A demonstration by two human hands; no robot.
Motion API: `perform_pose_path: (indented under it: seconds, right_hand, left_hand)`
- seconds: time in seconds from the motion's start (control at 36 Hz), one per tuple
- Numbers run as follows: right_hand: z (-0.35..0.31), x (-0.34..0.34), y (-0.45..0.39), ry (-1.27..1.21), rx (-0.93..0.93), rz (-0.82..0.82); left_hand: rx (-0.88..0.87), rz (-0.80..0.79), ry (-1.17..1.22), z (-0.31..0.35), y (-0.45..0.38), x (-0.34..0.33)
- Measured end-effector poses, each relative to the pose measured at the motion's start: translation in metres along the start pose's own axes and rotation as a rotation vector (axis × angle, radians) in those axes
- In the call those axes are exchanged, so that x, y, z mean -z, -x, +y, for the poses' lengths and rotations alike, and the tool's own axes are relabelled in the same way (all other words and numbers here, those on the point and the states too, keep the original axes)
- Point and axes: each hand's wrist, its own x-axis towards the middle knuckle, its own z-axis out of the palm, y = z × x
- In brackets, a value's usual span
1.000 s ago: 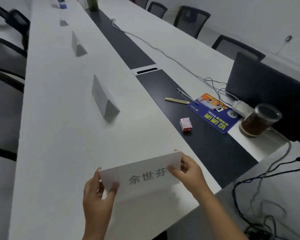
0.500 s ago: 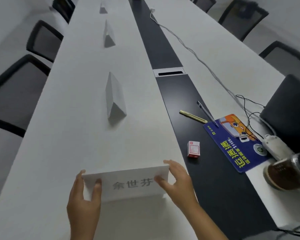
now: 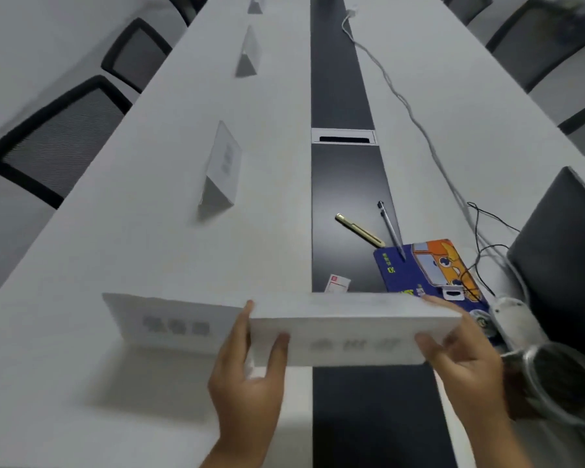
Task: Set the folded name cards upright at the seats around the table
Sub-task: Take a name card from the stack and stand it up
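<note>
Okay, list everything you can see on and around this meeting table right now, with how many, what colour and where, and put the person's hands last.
held name card: one, white, near edge, over the black strip
standing name cards: four, white, in a row along the left side, nearest one beside the held card
table: one, white with black centre strip
chairs: at least five, black mesh, both sides
pens: two, gold and silver, on the strip
booklet: one, blue and orange, right of the pens
small box: one, white and red, on the strip
laptop: one, dark, far right
jar: one, clear, dark contents, near right
cables: white and black, right half
left hand: grip on the card's left end
right hand: grip on its right end
</note>
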Motion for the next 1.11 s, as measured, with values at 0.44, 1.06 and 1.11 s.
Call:
perform_pose_path:
  seconds: [0.44,1.06,1.11]
  right_hand:
    - [0.078,-0.004,-0.025,0.3,-0.225,-0.047]
    - [0.096,-0.053,-0.138,0.183,-0.31,-0.031]
    - [0.097,-0.051,-0.129,0.179,-0.303,-0.028]
  left_hand:
    - [0.416,-0.328,-0.178,-0.048,-0.01,-0.076]
    - [0.508,-0.291,-0.145,-0.047,-0.113,-0.138]
    - [0.51,-0.298,-0.155,-0.048,-0.108,-0.133]
